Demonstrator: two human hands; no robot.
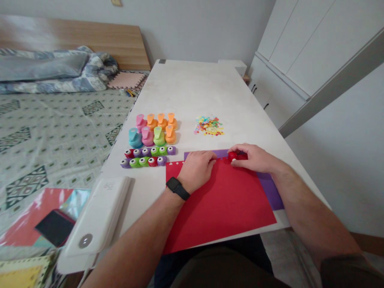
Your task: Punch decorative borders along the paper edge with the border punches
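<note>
A red sheet of paper (222, 200) lies at the table's near edge, over a purple sheet (272, 192) that shows along its back and right sides. Small punched shapes run along the red sheet's back edge. My left hand (198, 168), wearing a black watch, rests at that edge with its fingers together and bent down on the paper. My right hand (253, 158) is closed around a small red craft punch (232, 157) at the same edge, farther right; its fingers are on the far side and its thumb on the near side.
Several large craft punches (147, 137) and rows of small ones (144, 161) stand left of the paper. Colourful paper cutouts (208, 125) lie beyond it. A white laminator-like machine (96, 216) sits at the table's left edge, near a dark phone (55, 228). A bed (66, 120) is at left.
</note>
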